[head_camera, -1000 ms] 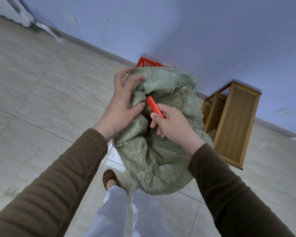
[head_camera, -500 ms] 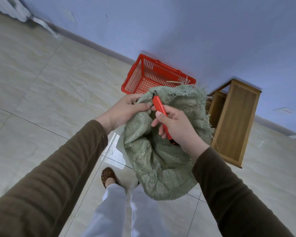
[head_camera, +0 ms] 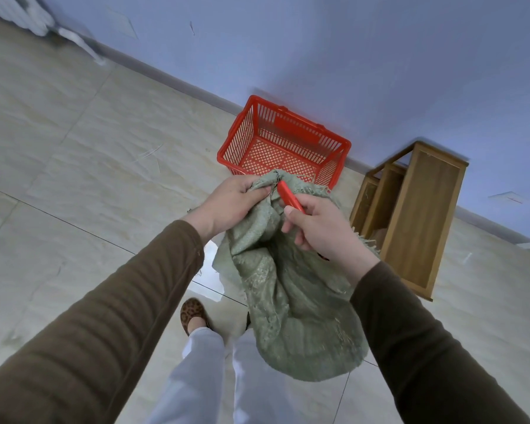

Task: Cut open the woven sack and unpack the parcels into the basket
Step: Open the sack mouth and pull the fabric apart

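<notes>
- My right hand (head_camera: pixel 325 231) covers the lower part of the red cutter (head_camera: pixel 289 199); its blade is too small to make out.
- The woven sack (head_camera: pixel 291 301) folds shut over whatever it holds.
- The sack hides the basket (head_camera: pixel 283 148)'s near rim.
- My right foot is behind the sack.
- The radiator (head_camera: pixel 22 16) is cut off at the top-left edge.

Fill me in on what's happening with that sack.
A person stands holding a green woven sack up off the floor. The left hand grips the bunched top of the sack, while the right hand holds a red cutter with its tip at that gathered top. The red basket sits on the floor just beyond and looks empty; no parcels are visible yet.
</notes>
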Demonstrator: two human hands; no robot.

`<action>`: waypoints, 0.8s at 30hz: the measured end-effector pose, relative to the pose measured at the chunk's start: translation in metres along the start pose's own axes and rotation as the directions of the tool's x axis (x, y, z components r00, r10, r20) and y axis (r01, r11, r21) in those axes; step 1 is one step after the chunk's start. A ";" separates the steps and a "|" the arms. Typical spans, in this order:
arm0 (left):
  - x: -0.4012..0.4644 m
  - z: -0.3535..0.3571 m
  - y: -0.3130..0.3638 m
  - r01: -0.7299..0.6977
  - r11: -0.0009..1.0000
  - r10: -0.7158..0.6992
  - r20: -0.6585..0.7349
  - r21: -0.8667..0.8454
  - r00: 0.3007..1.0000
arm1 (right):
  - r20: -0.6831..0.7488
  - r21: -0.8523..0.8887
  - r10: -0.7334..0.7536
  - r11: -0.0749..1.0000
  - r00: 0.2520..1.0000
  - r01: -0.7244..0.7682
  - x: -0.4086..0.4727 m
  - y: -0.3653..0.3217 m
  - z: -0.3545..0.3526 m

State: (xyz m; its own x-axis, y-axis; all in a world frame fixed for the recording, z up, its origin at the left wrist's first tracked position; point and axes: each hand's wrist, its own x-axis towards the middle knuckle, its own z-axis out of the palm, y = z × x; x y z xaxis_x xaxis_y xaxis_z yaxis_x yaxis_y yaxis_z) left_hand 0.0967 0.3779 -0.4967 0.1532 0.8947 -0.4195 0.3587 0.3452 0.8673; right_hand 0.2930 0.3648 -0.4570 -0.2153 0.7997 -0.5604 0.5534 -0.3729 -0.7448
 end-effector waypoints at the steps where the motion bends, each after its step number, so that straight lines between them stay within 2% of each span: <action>1: -0.001 -0.001 -0.001 0.015 1.000 -0.015 0.023 -0.008 1.000 | 0.031 0.062 0.013 0.998 0.999 -0.015 -0.002 0.002 0.002; 4: -0.006 0.003 0.001 0.008 0.999 -0.012 0.084 0.049 0.996 | 0.084 0.028 -0.018 0.999 0.996 0.015 -0.003 0.006 0.012; 6: -0.010 0.009 0.002 0.000 0.994 -0.008 0.077 0.112 0.997 | 0.062 -0.014 -0.022 1.000 0.998 0.023 0.000 0.004 0.012; 12: 0.000 0.001 -0.004 -0.110 0.939 0.087 0.084 0.325 0.993 | 0.066 0.067 0.009 0.998 0.998 -0.014 -0.017 -0.006 0.012; 14: 0.003 -0.007 -0.021 -0.083 0.918 0.070 0.047 0.387 0.996 | -0.151 0.089 -0.012 0.996 0.988 0.025 -0.018 -0.022 -0.009; 15: -0.002 -0.011 -0.034 -0.021 0.907 0.017 0.011 0.421 1.000 | -0.258 0.134 -0.027 0.989 0.966 0.063 -0.015 -0.031 -0.027; 16: -0.010 -0.012 -0.044 0.072 0.903 -0.065 -0.030 0.423 0.997 | -0.282 0.188 -0.031 0.978 0.959 0.087 -0.012 -0.041 -0.047; 17: -0.017 -0.011 -0.047 0.130 0.916 -0.121 -0.048 0.380 0.992 | -0.235 0.196 -0.046 0.976 0.971 0.094 -0.010 -0.047 -0.060; 18: -0.020 -0.008 -0.044 0.138 0.941 -0.126 -0.057 0.309 0.990 | -0.154 0.110 -0.062 0.991 0.986 0.079 -0.009 -0.050 -0.061; 19: -0.022 -0.004 -0.036 0.108 0.970 -0.095 -0.068 0.218 0.993 | -0.088 -0.038 -0.066 0.997 0.994 0.063 -0.009 -0.048 -0.052; 21: -0.017 0.000 -0.010 0.003 0.999 0.002 -0.079 0.054 0.997 | -0.103 -0.230 -0.093 0.971 0.990 0.067 -0.007 -0.037 -0.027; 23: -0.012 -0.003 0.010 -0.071 0.997 0.070 -0.021 -0.022 0.997 | -0.160 -0.232 -0.124 0.969 0.979 0.085 0.000 -0.024 -0.010; 24: -0.012 -0.006 0.016 -0.100 0.995 0.100 0.013 -0.019 0.995 | -0.165 -0.174 -0.113 0.981 0.980 0.084 0.005 -0.018 -0.006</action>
State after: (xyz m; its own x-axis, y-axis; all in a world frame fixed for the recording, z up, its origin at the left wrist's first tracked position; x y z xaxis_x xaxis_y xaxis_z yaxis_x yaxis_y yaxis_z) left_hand 0.0951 0.3739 -0.4764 0.2005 0.9210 -0.3340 0.3240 0.2594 0.9098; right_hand 0.2862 0.3785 -0.4443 -0.1403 0.9034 -0.4052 0.6649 -0.2173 -0.7146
